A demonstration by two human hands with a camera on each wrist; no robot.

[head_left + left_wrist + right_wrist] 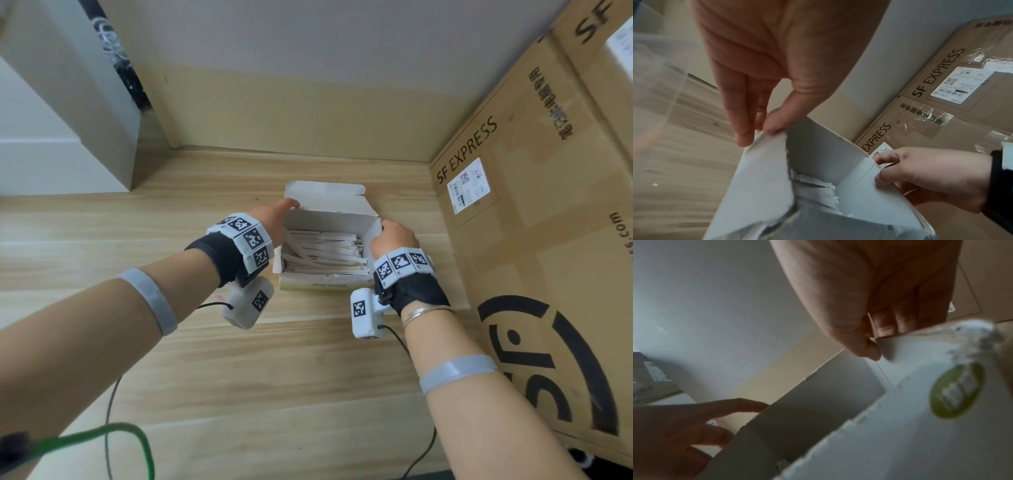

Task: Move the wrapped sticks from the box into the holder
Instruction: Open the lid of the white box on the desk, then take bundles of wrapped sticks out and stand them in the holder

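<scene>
Both of your hands were on the small white box (325, 219), which sat toward the back right of the wooden bench (137, 240), just beside the big SF Express carton (534, 212) along the bench's right edge. Your left hand (274, 219) had the box's left flap pinched between thumb and fingertips (744, 134), as the left wrist view showed pretty clearly. Your right hand (394, 236) was curled over the box's right wall, thumb inside and fingers outside, gripping the cardboard edge. The lid flap stood open at the back, toward the wall. The wrapped sticks (325, 253) were all lying in a loose pile inside the box, mostly lengthwise, a few crossed at an angle. A green oval label (955, 392) showed on the box's outer side, too blurry to read.
</scene>
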